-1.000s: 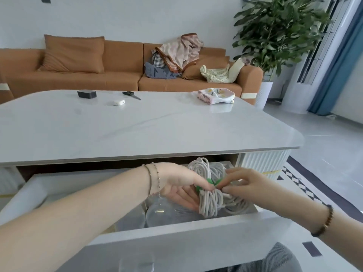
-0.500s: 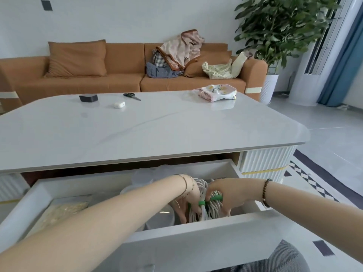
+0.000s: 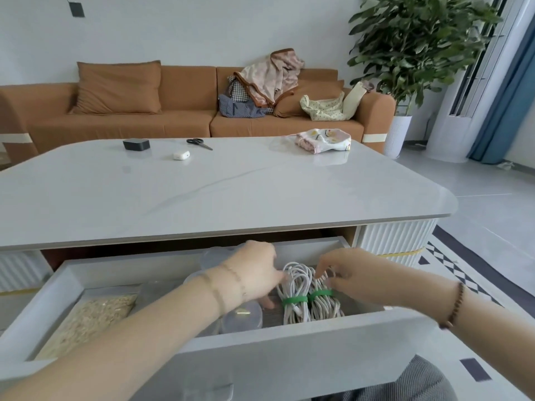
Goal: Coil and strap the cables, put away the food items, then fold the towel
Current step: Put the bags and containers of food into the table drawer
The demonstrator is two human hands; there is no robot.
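- Cable bundles: two white coils, left bundle [image 3: 293, 285] and right bundle [image 3: 325, 306], lie touching side by side in the open drawer [image 3: 260, 357], toward its 3 o'clock end. Each carries a green strap [image 3: 295, 300] round its waist.
- Left hand [image 3: 254, 273]: released, fingers stretched toward 3 o'clock, tips touching the upper loop of the left bundle.
- Right hand [image 3: 350, 276]: fingers curl down onto the top loops of the right bundle. Motion blur hides whether they pinch the loops or only rest on them.
- Step in hand, as judged: seating the strapped coils in the drawer.
- Procedure: press the loops flat so that none stands above the drawer rim. Keep the straps centred, and do not drag a coil by a single loop, since this may slide the strap off.
- Clearance: a clear container [image 3: 243, 316] sits just beside the bundles at 9 o'clock. Avoid pushing the coils against it.
- Further at 9 o'clock, a bag of grain [image 3: 86, 316] lies flat in the drawer.
- Withdraw both hands before closing the drawer.
- Remaining item: the patterned towel [image 3: 324, 140] lies bunched on the worktop [image 3: 202, 192] at 1 o'clock, not yet folded.
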